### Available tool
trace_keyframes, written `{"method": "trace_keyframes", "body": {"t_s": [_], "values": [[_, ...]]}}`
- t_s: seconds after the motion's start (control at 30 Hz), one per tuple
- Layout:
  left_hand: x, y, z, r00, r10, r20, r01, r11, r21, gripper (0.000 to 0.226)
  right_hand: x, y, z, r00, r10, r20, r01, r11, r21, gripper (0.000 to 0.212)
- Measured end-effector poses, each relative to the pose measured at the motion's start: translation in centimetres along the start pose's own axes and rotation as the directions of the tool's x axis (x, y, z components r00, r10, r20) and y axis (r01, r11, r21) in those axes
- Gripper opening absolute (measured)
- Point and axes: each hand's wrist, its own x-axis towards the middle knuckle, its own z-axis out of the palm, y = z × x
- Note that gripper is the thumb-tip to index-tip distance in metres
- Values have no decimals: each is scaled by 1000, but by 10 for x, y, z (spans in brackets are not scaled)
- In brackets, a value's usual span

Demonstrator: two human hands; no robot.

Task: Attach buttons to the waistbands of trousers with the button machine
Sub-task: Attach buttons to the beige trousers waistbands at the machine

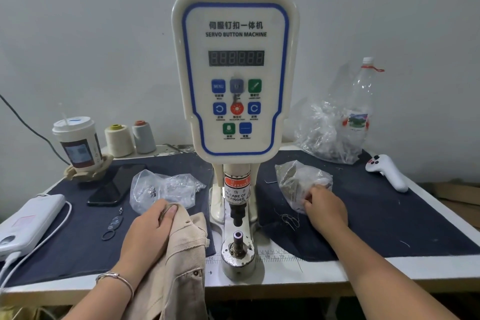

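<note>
Two hands busy: left hand (152, 226) grips beige trousers (179, 262) beside the button machine (235, 73), right hand (326, 206) fingers curled into button bag (296, 179); pick one only.

table (324, 274) | dark cloth (389, 215) | button machine (235, 73) | phone (114, 184) | possibly power bank (28, 221)

Button machine (235, 73) panel: "SERVO BUTTON MACHINE"; sticker: "WARNING".

Soft, even light fills the room, with only faint shadows along the wall (104, 21). The button machine (235, 73) panel reads sharp, slightly glossy. The tabletop (428, 262) edges bow from the wide lens, and the corners soften.
</note>
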Motion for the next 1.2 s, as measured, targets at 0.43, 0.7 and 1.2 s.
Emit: {"method": "trace_keyframes", "body": {"t_s": [0.43, 0.7, 1.2], "values": [[0, 0, 0, 1000, -5, 6, 5, 1000, 10, 39, -1, -2, 0, 995, -87, -40, 83, 992, -98, 20], [0, 1, -1, 1000, -16, 9, 16, 1000, 7, 38, -1, -4, 4, 997, -61, -41, 57, 994, -89, 13], [-1, 2, -1, 1000, -10, 9, 10, 1000, 24, 39, -7, -2, -6, 994, -45, -99, 57, 991, 125, 9]]}}
